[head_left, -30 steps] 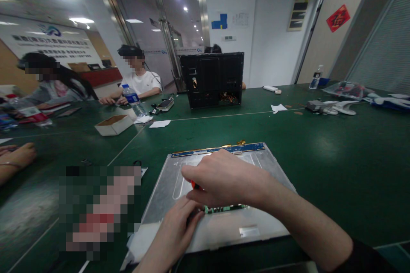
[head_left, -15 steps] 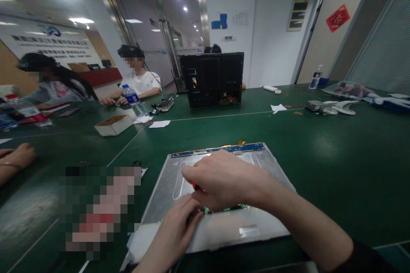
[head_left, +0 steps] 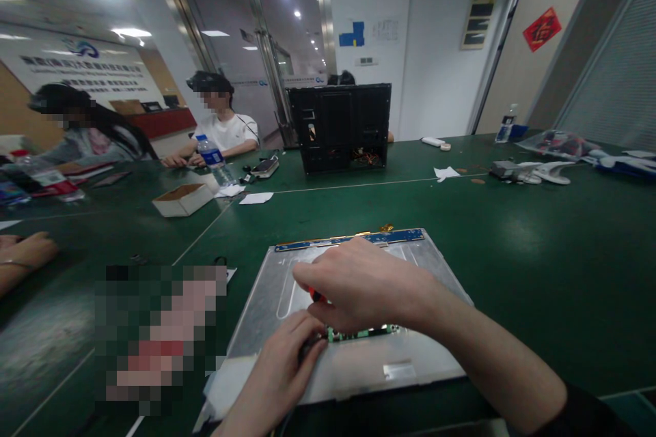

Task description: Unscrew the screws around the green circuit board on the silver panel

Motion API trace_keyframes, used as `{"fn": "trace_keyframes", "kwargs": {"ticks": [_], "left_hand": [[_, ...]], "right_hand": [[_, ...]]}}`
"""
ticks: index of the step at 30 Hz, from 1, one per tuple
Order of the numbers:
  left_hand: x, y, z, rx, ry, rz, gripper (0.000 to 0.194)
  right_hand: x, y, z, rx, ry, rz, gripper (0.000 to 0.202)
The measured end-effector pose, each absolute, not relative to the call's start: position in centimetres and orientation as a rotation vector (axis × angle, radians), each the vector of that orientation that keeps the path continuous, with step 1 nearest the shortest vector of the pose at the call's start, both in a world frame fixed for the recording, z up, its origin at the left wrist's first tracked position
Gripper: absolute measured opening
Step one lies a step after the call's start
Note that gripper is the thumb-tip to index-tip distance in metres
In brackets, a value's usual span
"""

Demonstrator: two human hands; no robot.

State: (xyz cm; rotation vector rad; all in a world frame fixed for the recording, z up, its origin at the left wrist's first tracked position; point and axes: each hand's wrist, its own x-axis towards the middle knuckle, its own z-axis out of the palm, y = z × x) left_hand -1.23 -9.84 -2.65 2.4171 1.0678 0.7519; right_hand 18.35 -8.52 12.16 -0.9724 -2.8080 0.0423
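A flat metal-backed display panel [head_left: 256,317] lies on the green table in front of me. A blue circuit strip [head_left: 404,236] runs along its far edge, and a green circuit board [head_left: 366,334] shows on its back, partly covered by my hands. My right hand [head_left: 361,283] is closed from above round a screwdriver [head_left: 316,295]; only a bit of its red and black handle shows, and its tip is hidden. Just below, my left hand [head_left: 287,358] has thumb and fingers pinched together at the board's left end. Something dark between them cannot be made out.
A black monitor housing [head_left: 341,126] stands upright at the back. An open cardboard box [head_left: 183,199] and a water bottle [head_left: 211,156] are at the left. A blurred-out item [head_left: 169,328] lies beside the panel. Co-workers sit at left; another person's hand [head_left: 31,252] rests nearby.
My right hand has turned and shifted very slightly, and a little more of the green board shows under it. My left hand stays in place.
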Motion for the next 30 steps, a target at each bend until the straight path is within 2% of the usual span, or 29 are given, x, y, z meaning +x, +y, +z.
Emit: {"fn": "trace_keyframes", "kwargs": {"ticks": [19, 25, 30], "left_hand": [[-1.24, -9.61, -3.04, 2.393, 1.064, 0.741, 0.017], [-1.22, -9.76, -2.91, 2.385, 1.094, 0.762, 0.017], [-1.07, -9.97, -2.42, 2.371, 1.116, 0.766, 0.014]], "right_hand": [[18.16, -8.45, 11.95, -1.003, -2.832, 0.015, 0.012], [18.43, -8.39, 11.73, -0.953, -2.807, 0.034, 0.017], [18.29, -8.4, 11.71, -0.986, -2.826, 0.023, 0.012]]}}
